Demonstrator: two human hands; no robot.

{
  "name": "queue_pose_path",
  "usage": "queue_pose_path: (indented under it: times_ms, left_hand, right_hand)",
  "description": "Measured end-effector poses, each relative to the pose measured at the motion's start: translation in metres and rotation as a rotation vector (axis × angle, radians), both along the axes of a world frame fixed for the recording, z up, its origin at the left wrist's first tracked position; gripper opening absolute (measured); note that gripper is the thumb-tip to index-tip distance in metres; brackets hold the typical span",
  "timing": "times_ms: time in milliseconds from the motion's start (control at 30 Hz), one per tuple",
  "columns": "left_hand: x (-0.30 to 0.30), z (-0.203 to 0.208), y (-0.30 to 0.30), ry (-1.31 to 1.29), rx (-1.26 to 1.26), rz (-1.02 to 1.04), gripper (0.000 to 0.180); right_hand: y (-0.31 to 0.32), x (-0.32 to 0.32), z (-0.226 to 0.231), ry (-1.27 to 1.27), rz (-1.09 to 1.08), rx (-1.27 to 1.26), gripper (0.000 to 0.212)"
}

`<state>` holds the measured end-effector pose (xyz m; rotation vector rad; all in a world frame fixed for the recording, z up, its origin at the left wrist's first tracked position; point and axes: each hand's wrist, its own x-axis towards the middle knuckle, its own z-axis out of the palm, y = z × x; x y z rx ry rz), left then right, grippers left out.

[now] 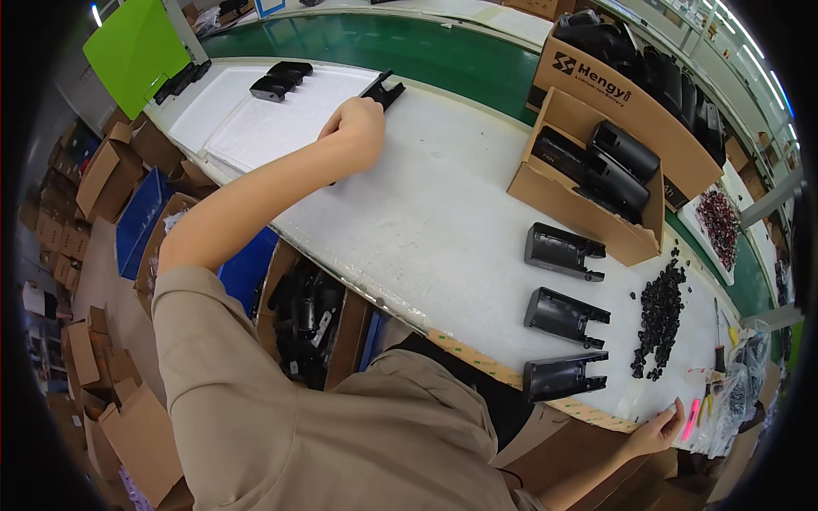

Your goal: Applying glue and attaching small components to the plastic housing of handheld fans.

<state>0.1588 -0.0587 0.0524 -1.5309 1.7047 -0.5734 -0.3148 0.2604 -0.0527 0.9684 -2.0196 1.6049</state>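
Observation:
My left hand [356,129] reaches to the far left of the table, closed on a black plastic housing [389,90]. The back of the hand hides most of the fingers. Beyond it, several black housings [279,81] lie close together on a white tray [247,128]. At the near right table edge rests my right hand [656,431], its fingers curled together; what they hold, if anything, is too small to make out. Left of that hand, three open-sided black housings [562,315] lie in a column. A pile of small black parts [660,319] is spread beyond it.
A cardboard box [588,209] of black cylindrical cases stands on the right, before a larger carton [622,111]. Pliers [707,404], a pink marker [691,419] and clear plastic bags [745,383] lie far right. Below the table is a carton of black parts [307,319]. A green conveyor [366,43] runs behind.

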Motion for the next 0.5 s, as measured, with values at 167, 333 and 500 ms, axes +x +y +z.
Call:
queue_pose_path:
  times_ms: [167, 333, 500]
  left_hand:
    - [0.009, -0.003, 0.006, 0.043, -0.086, 0.062, 0.043]
    - [0.033, -0.013, 0.025, 0.207, -0.435, -0.167, 0.086]
    - [0.044, -0.011, 0.024, 0.282, -0.465, -0.261, 0.085]
  right_hand:
    - [0.002, -0.006, -0.005, -0.016, 0.021, -0.012, 0.019]
    - [0.000, 0.001, 0.000, -0.016, -0.022, -0.003, 0.019]
    - [-0.001, -0.003, -0.002, 0.014, 0.008, -0.005, 0.019]
